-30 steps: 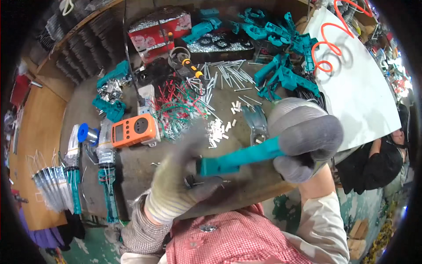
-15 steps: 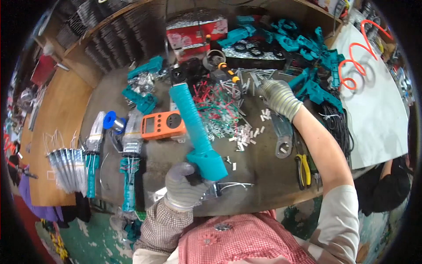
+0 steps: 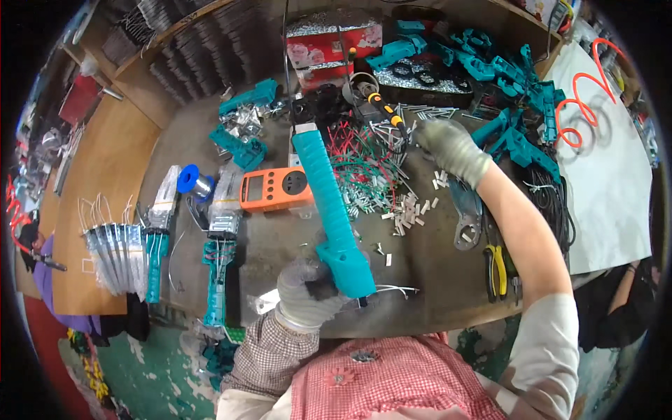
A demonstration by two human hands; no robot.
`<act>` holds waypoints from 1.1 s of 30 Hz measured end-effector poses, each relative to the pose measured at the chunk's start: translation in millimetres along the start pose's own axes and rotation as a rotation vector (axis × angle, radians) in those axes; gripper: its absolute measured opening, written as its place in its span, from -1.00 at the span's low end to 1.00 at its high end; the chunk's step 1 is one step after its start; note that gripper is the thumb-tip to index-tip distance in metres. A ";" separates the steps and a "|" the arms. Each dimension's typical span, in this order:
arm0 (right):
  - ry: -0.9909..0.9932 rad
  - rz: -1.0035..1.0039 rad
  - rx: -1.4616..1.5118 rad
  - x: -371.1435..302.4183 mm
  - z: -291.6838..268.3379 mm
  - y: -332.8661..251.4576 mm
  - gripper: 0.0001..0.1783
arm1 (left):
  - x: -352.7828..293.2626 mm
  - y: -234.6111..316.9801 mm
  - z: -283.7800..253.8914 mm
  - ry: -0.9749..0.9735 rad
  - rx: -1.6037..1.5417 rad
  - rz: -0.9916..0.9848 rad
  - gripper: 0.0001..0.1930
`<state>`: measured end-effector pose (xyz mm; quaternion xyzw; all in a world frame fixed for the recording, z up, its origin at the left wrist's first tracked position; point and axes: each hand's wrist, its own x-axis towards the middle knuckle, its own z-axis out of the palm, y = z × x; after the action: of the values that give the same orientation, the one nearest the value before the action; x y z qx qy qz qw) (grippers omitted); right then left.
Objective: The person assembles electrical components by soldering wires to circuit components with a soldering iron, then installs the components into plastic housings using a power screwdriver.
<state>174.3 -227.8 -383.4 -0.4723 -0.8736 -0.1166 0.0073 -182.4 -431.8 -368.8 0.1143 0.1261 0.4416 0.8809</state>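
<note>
My left hand (image 3: 308,295), in a striped grey work glove, is closed around the lower end of a teal ribbed plastic tool handle (image 3: 325,189). The handle tilts up and away over the bench, with white wires (image 3: 399,288) showing past its lower end. My right hand (image 3: 451,148), gloved the same way, reaches far out beside the long metal screws (image 3: 430,112). Motion smears its fingers, and whatever they may hold is not visible. Just left of it lies a yellow-and-black screwdriver (image 3: 386,110).
An orange meter (image 3: 276,189), a solder spool (image 3: 196,183) and partly wired teal handles (image 3: 218,273) lie left. Green and red wires (image 3: 360,164) and white connectors (image 3: 409,213) spread mid-bench. Yellow-handled pliers (image 3: 495,271) and black cables (image 3: 553,203) lie right; teal housings (image 3: 518,140) pile behind.
The whole view has shifted, so the bench appears farther right. My left hand still grips the teal handle, now more upright. My right hand stays by the screws, its fingers now blurred.
</note>
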 end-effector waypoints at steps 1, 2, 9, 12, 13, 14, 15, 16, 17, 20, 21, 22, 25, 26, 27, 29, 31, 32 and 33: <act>0.248 0.012 0.074 -13.3 -14.9 -19.5 -0.76 | -5.1 0.9 1.6 0.011 -0.007 0.013 -0.17; 0.343 0.066 0.278 -26.5 -35.5 -36.0 -0.77 | -7.5 -0.2 3.1 0.080 0.103 0.057 -0.15; 0.403 0.492 1.777 -100.0 -131.3 -155.3 -0.82 | 2.4 -12.9 -5.6 0.068 1.080 0.513 -0.17; 0.406 0.473 1.909 -109.8 -132.6 -162.5 -0.81 | 0.3 -16.3 2.8 0.057 1.323 0.610 -0.14; 0.407 0.477 1.867 -110.7 -130.4 -161.3 -0.81 | -1.9 -16.8 8.7 0.065 1.337 0.580 -0.13; 0.402 0.478 1.827 -110.9 -128.7 -161.0 -0.80 | -4.0 -17.0 13.1 0.071 1.337 0.585 -0.13; 0.395 0.472 1.828 -111.7 -129.3 -162.0 -0.80 | -5.9 -17.0 17.4 0.071 1.332 0.542 -0.12; 0.410 0.464 1.853 -112.8 -130.3 -163.7 -0.81 | -7.8 -17.6 19.1 0.071 1.325 0.499 -0.10; 0.425 0.459 1.877 -114.7 -131.7 -165.9 -0.81 | -10.9 -19.7 18.1 0.076 1.322 0.504 -0.10; 0.387 0.429 1.550 -118.4 -131.5 -169.5 -0.84 | -16.2 -25.1 9.7 0.115 1.318 0.488 -0.05; 0.379 0.424 1.550 -116.8 -133.0 -171.6 -0.84 | -14.9 -25.0 5.7 0.058 1.430 0.620 -0.03; 0.375 0.483 1.613 -114.6 -135.4 -174.3 -0.86 | -14.4 -24.9 3.7 -0.001 1.539 0.754 0.00; 0.369 0.527 1.546 -116.0 -132.6 -177.4 -0.87 | -20.6 -25.8 29.1 0.126 1.598 0.626 0.04; 0.375 0.505 1.421 -117.4 -133.6 -178.4 -0.87 | -19.4 -26.5 28.8 0.127 1.591 0.631 0.04; 0.386 0.490 1.426 -117.5 -137.0 -182.3 -0.84 | -17.8 -27.0 27.5 0.124 1.586 0.683 0.01; 0.305 0.556 1.468 -115.1 -141.9 -180.9 -0.83 | -17.1 -29.5 26.3 0.131 1.575 0.738 0.00; 0.215 0.619 1.512 -112.5 -140.9 -180.8 -0.83 | -18.7 -32.0 25.2 0.215 1.544 0.725 0.01; 0.194 0.638 1.504 -111.1 -140.2 -180.7 -0.82 | -19.2 -29.9 25.5 0.221 1.536 0.730 0.01; 0.172 0.656 1.495 -109.2 -139.0 -181.6 -0.81 | -19.9 -27.4 26.0 0.232 1.573 0.727 0.06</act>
<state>71.0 -442.6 -297.3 -0.5635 -0.5345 0.4688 0.4207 -164.9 -466.2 -350.4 0.6764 0.4389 0.4890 0.3328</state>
